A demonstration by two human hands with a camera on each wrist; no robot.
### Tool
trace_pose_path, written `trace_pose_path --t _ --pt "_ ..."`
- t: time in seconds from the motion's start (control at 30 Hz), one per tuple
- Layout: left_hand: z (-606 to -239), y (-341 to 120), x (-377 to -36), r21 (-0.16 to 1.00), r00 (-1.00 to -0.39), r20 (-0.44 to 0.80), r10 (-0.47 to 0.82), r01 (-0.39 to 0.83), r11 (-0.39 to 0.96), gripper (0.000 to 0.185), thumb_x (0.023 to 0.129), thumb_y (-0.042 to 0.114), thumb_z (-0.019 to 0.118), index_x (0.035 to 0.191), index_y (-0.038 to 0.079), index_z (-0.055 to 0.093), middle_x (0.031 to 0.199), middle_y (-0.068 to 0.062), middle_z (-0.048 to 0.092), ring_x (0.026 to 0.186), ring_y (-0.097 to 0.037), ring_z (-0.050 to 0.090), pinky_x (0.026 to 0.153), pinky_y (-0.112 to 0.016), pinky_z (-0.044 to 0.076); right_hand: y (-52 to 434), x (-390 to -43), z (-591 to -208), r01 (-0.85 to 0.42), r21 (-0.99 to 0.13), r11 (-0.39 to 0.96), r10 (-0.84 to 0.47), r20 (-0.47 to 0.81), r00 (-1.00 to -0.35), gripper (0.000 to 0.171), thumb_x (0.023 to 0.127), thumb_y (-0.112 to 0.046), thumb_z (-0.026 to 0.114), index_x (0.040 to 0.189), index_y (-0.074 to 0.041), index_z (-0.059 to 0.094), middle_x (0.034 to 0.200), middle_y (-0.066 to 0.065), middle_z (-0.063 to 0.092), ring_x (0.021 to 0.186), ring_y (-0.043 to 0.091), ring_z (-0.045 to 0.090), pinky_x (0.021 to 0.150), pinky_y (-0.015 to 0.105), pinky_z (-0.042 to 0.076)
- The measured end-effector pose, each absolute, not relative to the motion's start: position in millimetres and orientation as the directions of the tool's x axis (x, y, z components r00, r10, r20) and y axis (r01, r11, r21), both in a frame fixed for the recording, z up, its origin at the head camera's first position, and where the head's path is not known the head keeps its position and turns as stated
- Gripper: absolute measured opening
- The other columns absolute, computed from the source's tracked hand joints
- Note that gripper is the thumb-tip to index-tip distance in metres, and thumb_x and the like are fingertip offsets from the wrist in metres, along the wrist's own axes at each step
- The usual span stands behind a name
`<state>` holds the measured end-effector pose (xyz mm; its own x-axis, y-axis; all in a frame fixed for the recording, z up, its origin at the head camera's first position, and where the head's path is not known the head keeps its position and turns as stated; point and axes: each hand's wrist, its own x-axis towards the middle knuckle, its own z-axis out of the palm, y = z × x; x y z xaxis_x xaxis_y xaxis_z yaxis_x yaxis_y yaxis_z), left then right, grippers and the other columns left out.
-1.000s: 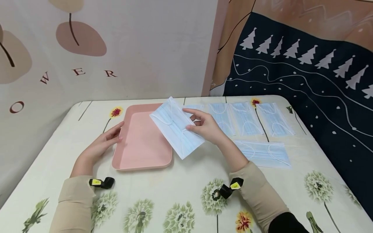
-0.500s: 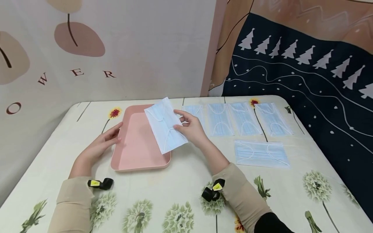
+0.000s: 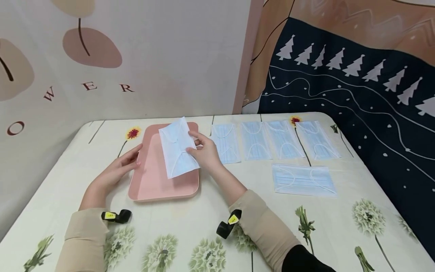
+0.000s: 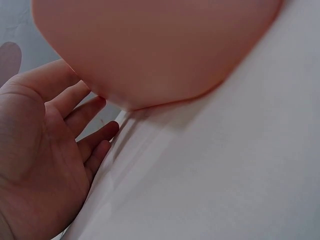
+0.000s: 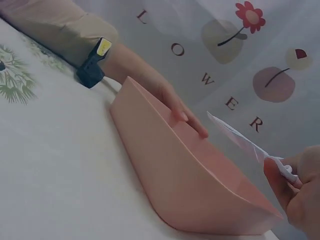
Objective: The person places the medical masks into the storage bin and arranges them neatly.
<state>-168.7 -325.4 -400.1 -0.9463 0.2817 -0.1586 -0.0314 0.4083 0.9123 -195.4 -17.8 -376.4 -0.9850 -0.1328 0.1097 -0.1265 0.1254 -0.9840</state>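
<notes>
A pink tray lies on the table. My left hand rests against its left side, fingers loosely extended and fingertips touching the wall near the rim. In the left wrist view, the left hand shows relaxed fingers beside the tray. My right hand pinches a light blue face mask by its right edge between thumb and fingers. The mask is tilted above the tray's right half, its ear loops facing up. In the right wrist view, the mask appears nearly edge-on above the rim.
Several more masks lie flat right of the tray: a back row including a face mask, and one sideways mask in front. The floral tablecloth covers the table. A printed curtain hangs behind its back edge.
My right hand has moved left with the pinched mask, from the tray's right edge to over its right half. The left hand stays at the tray's left side.
</notes>
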Motion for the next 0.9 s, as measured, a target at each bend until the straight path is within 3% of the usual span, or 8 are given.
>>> trace_pose_path --t 0.27,0.43,0.7,0.9 --pt "-401 -326 -170 0.913 -0.944 -0.157 0.29 -0.027 0.407 0.07 0.098 0.024 0.057 0.155 0.023 0.017 0.158 -0.014 0.012 0.142 -0.034 0.012 0.09 -0.002 0.027 -38 -194 -378 -0.118 -0.977 0.175 -0.11 0.1 -0.989 0.05 0.082 0.005 0.071 0.129 -0.008 0.061 0.082 0.001 0.053 0.07 0.008 0.052 0.059 0.018 0.047" --pt "-402 -326 -170 0.91 -0.945 -0.162 0.285 -0.032 0.413 0.071 0.098 0.024 0.057 0.155 0.024 0.016 0.158 -0.013 0.012 0.143 -0.033 0.011 0.099 -0.008 0.025 -48 -193 -379 -0.109 -0.971 0.213 -0.094 0.091 -0.991 0.048 0.081 0.006 0.071 0.126 -0.008 0.063 0.08 -0.001 0.049 0.069 0.007 0.048 0.057 0.016 0.044" --pt "-404 -327 -170 0.928 -0.942 -0.116 0.314 0.01 0.373 0.069 0.098 0.02 0.056 0.155 0.02 0.017 0.157 -0.018 0.011 0.141 -0.036 0.012 0.092 -0.003 0.027 -60 -193 -380 -0.079 -0.949 0.305 -0.094 0.052 -0.994 0.046 0.083 0.003 0.071 0.127 -0.007 0.063 0.078 -0.001 0.042 0.068 0.007 0.041 0.053 0.016 0.038" --pt "-407 -328 -172 0.933 -0.941 -0.085 0.327 0.041 0.358 0.067 0.098 0.018 0.056 0.155 0.018 0.018 0.156 -0.02 0.014 0.138 -0.021 0.022 0.093 -0.004 0.029 -66 -193 -381 -0.085 -0.936 0.342 -0.102 0.053 -0.993 0.046 0.082 0.002 0.073 0.127 -0.004 0.062 0.074 -0.001 0.043 0.067 0.008 0.04 0.055 0.016 0.038"
